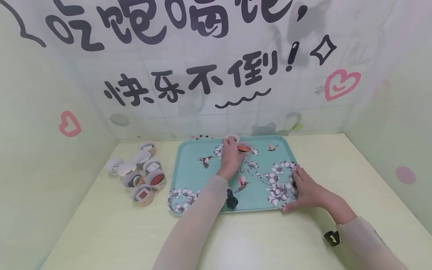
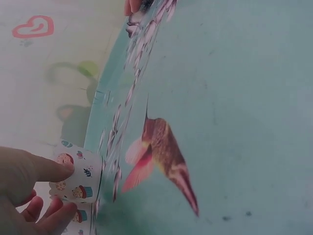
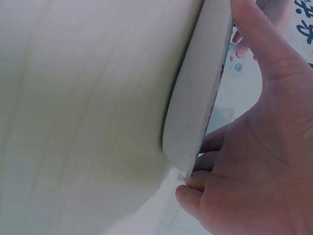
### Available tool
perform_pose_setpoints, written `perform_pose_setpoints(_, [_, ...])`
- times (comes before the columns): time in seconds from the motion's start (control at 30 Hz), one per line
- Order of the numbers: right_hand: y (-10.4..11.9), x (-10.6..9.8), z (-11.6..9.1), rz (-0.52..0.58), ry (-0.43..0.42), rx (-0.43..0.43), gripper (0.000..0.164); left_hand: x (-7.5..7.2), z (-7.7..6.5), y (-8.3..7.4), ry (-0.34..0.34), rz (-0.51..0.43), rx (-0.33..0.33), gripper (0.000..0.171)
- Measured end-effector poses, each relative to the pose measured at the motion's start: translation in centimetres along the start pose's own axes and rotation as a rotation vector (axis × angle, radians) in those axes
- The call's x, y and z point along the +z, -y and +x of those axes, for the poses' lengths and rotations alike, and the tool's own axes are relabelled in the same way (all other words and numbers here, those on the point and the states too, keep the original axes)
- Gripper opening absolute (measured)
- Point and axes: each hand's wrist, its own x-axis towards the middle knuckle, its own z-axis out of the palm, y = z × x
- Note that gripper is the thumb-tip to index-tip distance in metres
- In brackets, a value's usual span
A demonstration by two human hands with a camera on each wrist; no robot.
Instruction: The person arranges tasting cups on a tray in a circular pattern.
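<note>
A teal tray (image 1: 199, 176) with blossoms and birds lies on the table. At its far edge stand two printed paper cups side by side. The right paper cup (image 2: 88, 169) shows cupcake pictures and holds something orange and dark. My left hand (image 1: 231, 159) reaches over the tray and pinches the left paper cup (image 1: 233, 137), which its fingers partly cover. In the left wrist view the thumb overlaps the right cup. My right hand (image 1: 310, 191) rests spread along the tray's right edge, its thumb by the near corner and its fingers over the rim.
Several paper cups (image 1: 156, 180) with pale rings and coloured pieces inside cluster on the table left of the tray. A printed wall (image 1: 216, 120) closes off the back, with side walls left and right. Black camera mounts (image 1: 231, 200) sit at both wrists.
</note>
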Motion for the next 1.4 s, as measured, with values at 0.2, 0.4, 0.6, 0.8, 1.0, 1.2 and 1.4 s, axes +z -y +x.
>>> perform_pose_setpoints(0.2, [0.0, -0.2, 0.1, -0.003, 0.005, -0.001, 0.142, -0.7, 0.0, 0.5, 0.011, -0.010, 0.012, 0.049])
perform_pose_setpoints(0.4, [0.0, 0.0, 0.0, -0.006, 0.005, 0.000, 0.142, -1.6, -0.2, 0.9, 0.036, -0.013, 0.005, 0.043])
perform_pose_setpoints(0.6, [0.0, 0.0, -0.1, -0.005, 0.005, 0.000, 0.141, -2.8, -0.8, 1.4, 0.073, -0.045, -0.032, 0.040])
perform_pose_setpoints(0.8, [-0.1, 0.1, 0.0, -0.005, 0.009, 0.006, 0.142, -4.1, -1.5, 1.9, 0.111, -0.083, -0.032, 0.037])
perform_pose_setpoints(1.0, [-0.1, 0.1, 0.1, -0.015, 0.009, 0.009, 0.142, -5.3, -2.1, 1.9, 0.131, -0.064, -0.045, 0.041])
perform_pose_setpoints(1.2, [-0.1, 0.0, 0.2, -0.002, 0.008, 0.008, 0.142, -6.3, -2.8, 2.5, 0.144, -0.058, -0.045, 0.043])
perform_pose_setpoints(1.4, [0.0, 0.0, 0.2, -0.004, 0.011, 0.005, 0.141, -7.5, -3.7, 3.3, 0.170, -0.090, -0.039, 0.046])
